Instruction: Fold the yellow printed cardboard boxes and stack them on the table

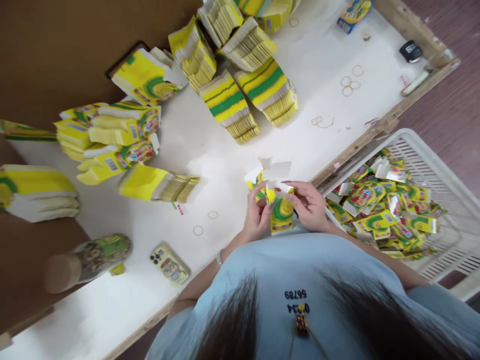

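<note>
Close to my body, at the table's front edge, a small yellow and green carton [282,212] is between my two hands, its white flaps standing up at the top. My left hand [258,212] pinches the carton's left side. At its upper right, my right hand [308,204] has thumb and fingers closed on a white flap. Part of the printed side hides behind my fingers. Left of these, a bundle of flat yellow cartons [161,184] lies on the white table [221,180].
Stacked flat cartons [228,107] stand at the back, with more piles [112,135] at left. Rubber bands [213,214], a phone [170,263] and a jar [99,257] lie about. At right, a white basket [459,200] holds many small cartons; a blue box [354,15] sits far back.
</note>
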The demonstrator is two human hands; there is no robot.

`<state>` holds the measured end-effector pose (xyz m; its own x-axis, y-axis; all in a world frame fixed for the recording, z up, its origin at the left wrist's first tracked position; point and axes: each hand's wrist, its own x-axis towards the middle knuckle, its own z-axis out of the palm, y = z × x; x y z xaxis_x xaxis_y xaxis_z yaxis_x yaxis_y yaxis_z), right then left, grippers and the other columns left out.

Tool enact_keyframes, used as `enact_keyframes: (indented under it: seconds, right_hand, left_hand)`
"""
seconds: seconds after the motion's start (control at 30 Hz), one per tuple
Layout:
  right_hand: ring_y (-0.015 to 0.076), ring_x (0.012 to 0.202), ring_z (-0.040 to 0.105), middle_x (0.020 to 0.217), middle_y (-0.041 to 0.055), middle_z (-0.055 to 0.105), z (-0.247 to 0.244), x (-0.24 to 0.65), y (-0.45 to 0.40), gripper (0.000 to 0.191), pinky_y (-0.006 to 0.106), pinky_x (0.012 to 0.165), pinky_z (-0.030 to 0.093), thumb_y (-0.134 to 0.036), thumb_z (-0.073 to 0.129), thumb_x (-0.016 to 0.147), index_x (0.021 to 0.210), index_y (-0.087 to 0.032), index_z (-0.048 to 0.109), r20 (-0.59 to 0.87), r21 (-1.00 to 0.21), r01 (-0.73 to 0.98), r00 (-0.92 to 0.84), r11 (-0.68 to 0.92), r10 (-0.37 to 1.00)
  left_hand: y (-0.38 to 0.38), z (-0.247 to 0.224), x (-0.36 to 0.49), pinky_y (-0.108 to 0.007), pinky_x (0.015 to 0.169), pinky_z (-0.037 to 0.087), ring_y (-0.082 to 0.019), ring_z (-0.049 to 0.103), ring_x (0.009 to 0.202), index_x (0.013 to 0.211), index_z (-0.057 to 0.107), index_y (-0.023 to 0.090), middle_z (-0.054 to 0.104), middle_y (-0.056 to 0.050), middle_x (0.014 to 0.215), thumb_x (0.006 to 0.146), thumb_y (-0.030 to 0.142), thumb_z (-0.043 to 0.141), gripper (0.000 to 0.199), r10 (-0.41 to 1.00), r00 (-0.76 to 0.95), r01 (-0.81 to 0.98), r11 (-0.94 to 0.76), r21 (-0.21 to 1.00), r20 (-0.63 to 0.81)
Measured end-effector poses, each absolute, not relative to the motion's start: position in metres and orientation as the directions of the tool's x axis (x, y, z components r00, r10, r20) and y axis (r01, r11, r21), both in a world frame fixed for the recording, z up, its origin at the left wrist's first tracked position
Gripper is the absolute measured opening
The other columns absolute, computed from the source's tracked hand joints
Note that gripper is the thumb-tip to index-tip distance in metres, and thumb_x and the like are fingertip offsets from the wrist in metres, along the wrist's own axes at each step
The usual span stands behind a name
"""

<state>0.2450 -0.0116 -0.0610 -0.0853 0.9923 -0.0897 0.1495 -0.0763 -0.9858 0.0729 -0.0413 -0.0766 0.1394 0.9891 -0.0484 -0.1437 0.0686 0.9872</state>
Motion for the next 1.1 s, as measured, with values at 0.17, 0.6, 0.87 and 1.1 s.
enact_keyframes:
  seconds: [0.17,0.6,0.87,1.1]
  right_hand:
    - [0.0161,0.063,0.059,0.074,0.0019,0.066,-0.057,0.251,-0.010,0.041,0.029,0.058,0.054,-0.063,0.057,0.099,0.087,-0.025,0.067,-0.161,-0.973,0.185,-0.139,-0.134,0.977]
    - [0.0289,0.116,0.076,0.133,0.0121,0.075,-0.051,0.279,0.000,0.051,0.047,0.102,0.064,-0.058,0.079,0.085,0.126,-0.027,0.074,0.002,-0.977,0.187,-0.467,0.101,0.884]
    - [0.0131,0.077,0.073,0.102,0.0021,0.077,-0.029,0.268,0.007,0.052,0.023,0.066,0.060,-0.027,0.074,0.088,0.137,-0.025,0.058,-0.337,-0.935,0.097,-0.540,-0.341,0.771]
    - [0.0197,0.098,0.078,0.113,0.0044,0.081,-0.039,0.278,0.014,0.044,0.035,0.082,0.067,-0.040,0.080,0.087,0.128,-0.028,0.074,-0.401,-0.858,-0.008,-0.616,-0.514,0.678]
  left_hand:
    - [-0.041,-0.071,0.063,-0.025,0.054,0.047,-0.011,0.054,0.056,0.133,0.051,0.027,0.064,0.000,0.080,0.106,0.052,0.052,0.037,0.946,0.298,-0.038,0.148,0.988,-0.131]
    - [-0.026,-0.054,0.054,-0.032,0.079,0.064,-0.023,0.076,0.101,0.135,0.073,0.025,0.079,-0.011,0.120,0.104,0.058,0.052,0.050,0.959,0.237,0.097,0.137,0.986,-0.157]
    - [-0.024,-0.046,0.057,-0.022,0.052,0.057,-0.011,0.061,0.054,0.140,0.067,0.023,0.070,0.000,0.075,0.094,0.060,0.068,0.059,0.935,0.175,-0.015,0.316,0.949,-0.309]
    - [-0.015,-0.053,0.047,-0.029,0.073,0.059,-0.017,0.068,0.081,0.132,0.071,0.024,0.075,-0.008,0.099,0.105,0.053,0.052,0.044,0.980,0.193,0.183,0.014,0.983,-0.050]
